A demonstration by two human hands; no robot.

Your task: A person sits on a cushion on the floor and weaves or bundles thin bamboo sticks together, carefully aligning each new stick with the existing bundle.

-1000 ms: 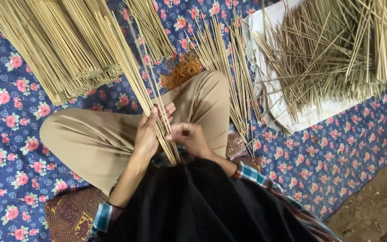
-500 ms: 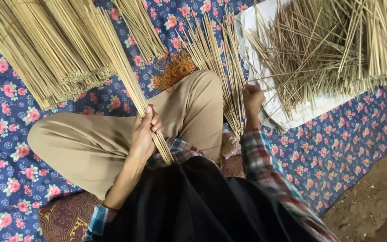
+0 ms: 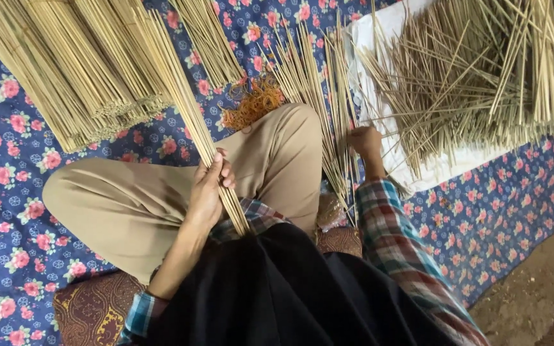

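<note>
**Our count of what lies before us**

We count two hands: our left hand (image 3: 208, 189) closed around one slim bundle of sticks (image 3: 187, 109), and our right hand (image 3: 365, 142) out at the loose sticks (image 3: 318, 96) fanned beside the knee. The single sticks are too many and too thin for us to number. We count one big stack of sticks (image 3: 65, 70) on the left, one tangled heap (image 3: 476, 77) on one white sheet (image 3: 379, 38), one pile of orange rubber bands (image 3: 254, 104), and one flowered blue cloth (image 3: 8, 211).
</note>
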